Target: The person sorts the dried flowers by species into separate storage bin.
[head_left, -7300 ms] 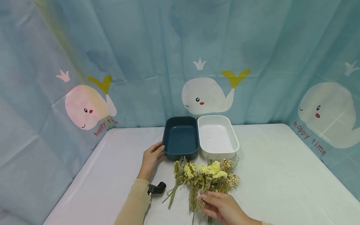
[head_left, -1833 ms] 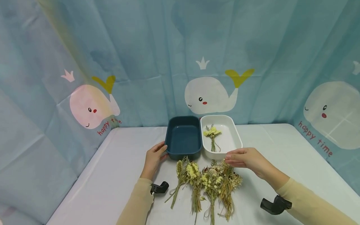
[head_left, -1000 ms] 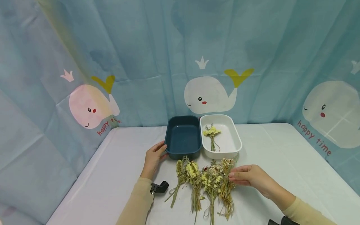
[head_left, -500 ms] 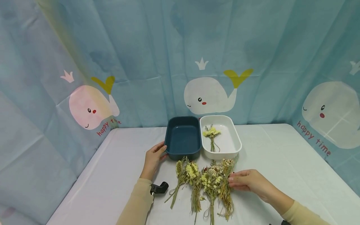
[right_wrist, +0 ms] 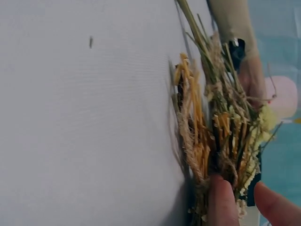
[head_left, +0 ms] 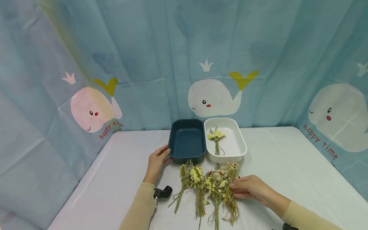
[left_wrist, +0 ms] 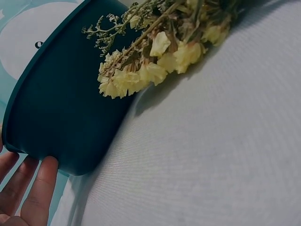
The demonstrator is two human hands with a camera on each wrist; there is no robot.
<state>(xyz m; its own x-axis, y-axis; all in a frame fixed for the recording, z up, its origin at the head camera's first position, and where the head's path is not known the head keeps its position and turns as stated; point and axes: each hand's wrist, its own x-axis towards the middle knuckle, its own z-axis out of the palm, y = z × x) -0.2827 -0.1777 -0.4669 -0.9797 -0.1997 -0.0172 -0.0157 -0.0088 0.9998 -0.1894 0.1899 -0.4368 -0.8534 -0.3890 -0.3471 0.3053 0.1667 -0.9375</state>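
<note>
At lower centre-right, the rightmost bunch (head_left: pixel 231 203) lies just left of the nearer right hand (head_left: pixel 250 189), stems toward the frame's bottom, touched though its grip is unclear, while the left hand (head_left: pixel 156 162) holds the blue tub (head_left: pixel 188 142) at centre.

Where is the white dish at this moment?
In the head view, the white dish sits directly right of the dark blue dish, just beyond the dried-flower bouquets.

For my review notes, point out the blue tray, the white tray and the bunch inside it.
Blue tray (head_left: pixel 188 142): head view, on its bare floor.
White tray (head_left: pixel 234 140): head view, on its bare floor.
Bunch (head_left: pixel 217 136): head view, on its yellow flowers.
</note>
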